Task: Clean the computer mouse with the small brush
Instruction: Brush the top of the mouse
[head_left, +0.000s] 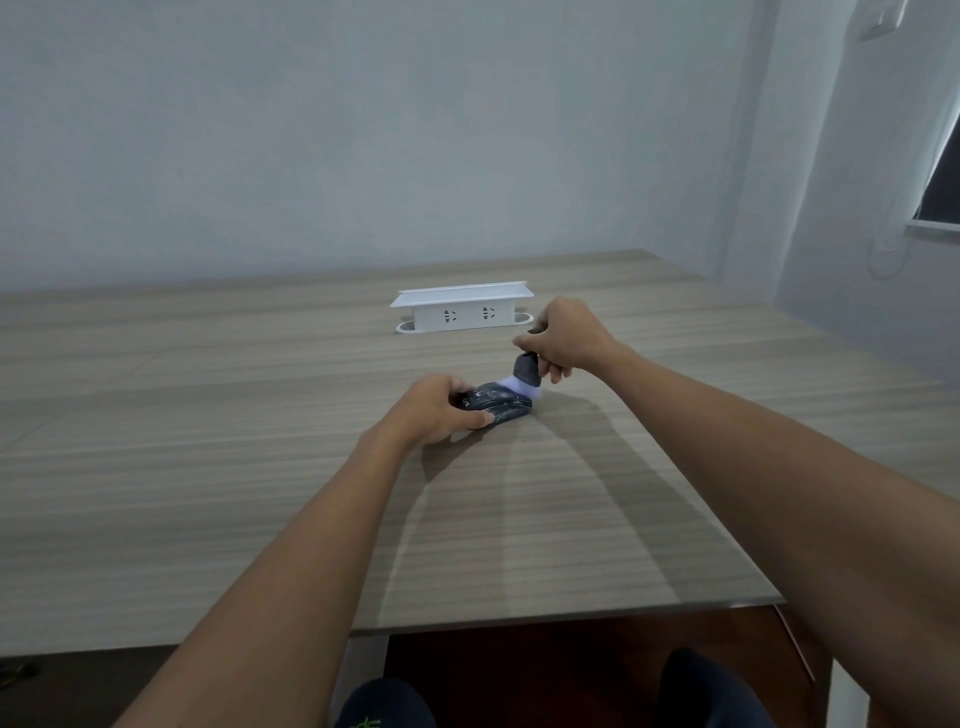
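A dark computer mouse (503, 404) lies on the wooden table (208, 467), a little beyond the middle. My left hand (439, 408) grips its near left end and holds it down on the tabletop. My right hand (563, 338) is closed around the dark handle of a small brush (525, 375). The brush points down, and its pale bristles touch the far right part of the mouse. My fingers hide the top of the brush handle and the left end of the mouse.
A white pop-up socket box (462, 310) stands on the table just behind my hands. The table's near edge (571, 616) runs in front of my knees. A wall rises behind the table, with a window at the far right.
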